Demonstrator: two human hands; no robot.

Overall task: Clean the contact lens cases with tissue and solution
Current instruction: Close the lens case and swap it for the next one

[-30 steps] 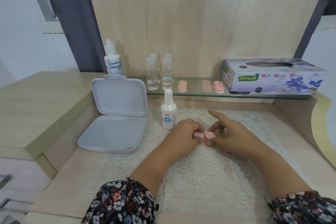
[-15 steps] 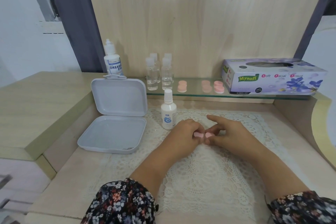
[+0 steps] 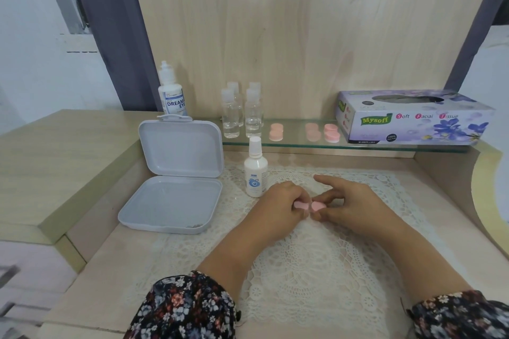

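A small pink contact lens case (image 3: 391, 205) is held over the lace mat (image 3: 316, 270) between both hands. My left hand (image 3: 278, 205) pinches its left cap. My right hand (image 3: 355, 201) grips the right cap, index finger stretched out. A white solution bottle (image 3: 255, 173) stands just left of my left hand. Three more pink lens cases (image 3: 276, 131) (image 3: 312, 131) (image 3: 331, 132) lie on the glass shelf (image 3: 297, 143). The purple tissue box (image 3: 413, 117) sits at the shelf's right end.
An open grey plastic box (image 3: 173, 195) lies left of the mat, lid propped up. A larger solution bottle (image 3: 171, 92) and several small clear bottles (image 3: 242, 115) stand at the back. A raised wooden ledge (image 3: 55, 162) borders the left side.
My right hand's fingers have shifted slightly on the right cap, and the case has tilted a little. Both hands stay in the same place.
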